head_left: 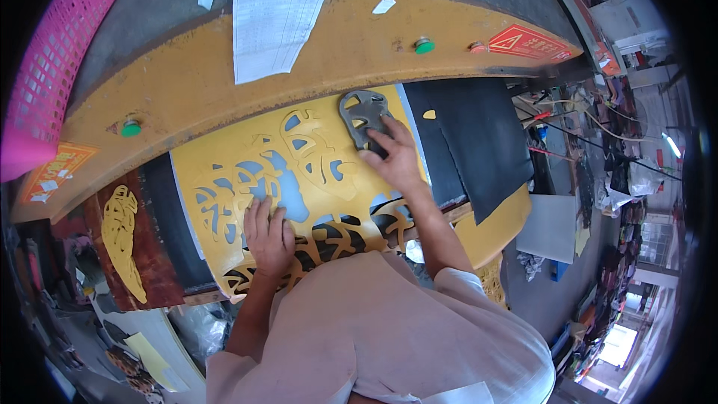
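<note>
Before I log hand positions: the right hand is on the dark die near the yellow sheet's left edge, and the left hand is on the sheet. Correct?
No: in the head view, the dark die under the right hand is near the right edge of the yellow sheet, not the left.

The yellow sheet (368, 184) looks smooth, with a faint sheen. On it, the die (367, 111) is dull grey metal. Beyond it, the beam (351, 41) looks like painted metal, scuffed and rough-edged, with matt, creased paper (277, 22). Right of it, the black sheet (486, 135) is matt; far left, the basket (56, 67) is plastic; nearer, the shirt (389, 329) is soft cloth.
</note>
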